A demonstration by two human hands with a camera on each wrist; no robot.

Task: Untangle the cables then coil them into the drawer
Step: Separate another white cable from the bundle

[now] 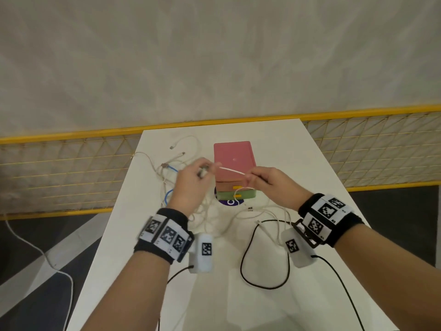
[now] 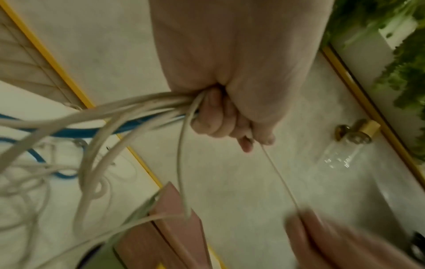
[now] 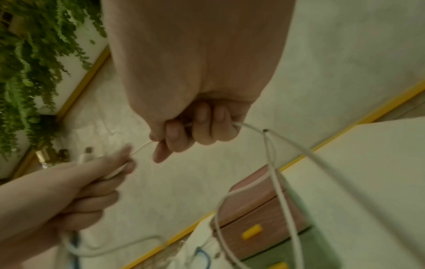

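Untangling step — left hand (image 1: 191, 177) clutches cable bundle (image 2: 138, 105), right hand (image 1: 265, 181) pinches white cable (image 1: 232, 171) taut, frame centre above closed drawers (image 1: 235, 168). Next — probably free that strand, then coil.

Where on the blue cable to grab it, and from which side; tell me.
Grip the blue cable on its bare arc near the table's left edge, coming from the left. There it loops clear of the white cables; further in it runs through the bundle that the left hand holds, so a pull there would likely tighten the tangle.
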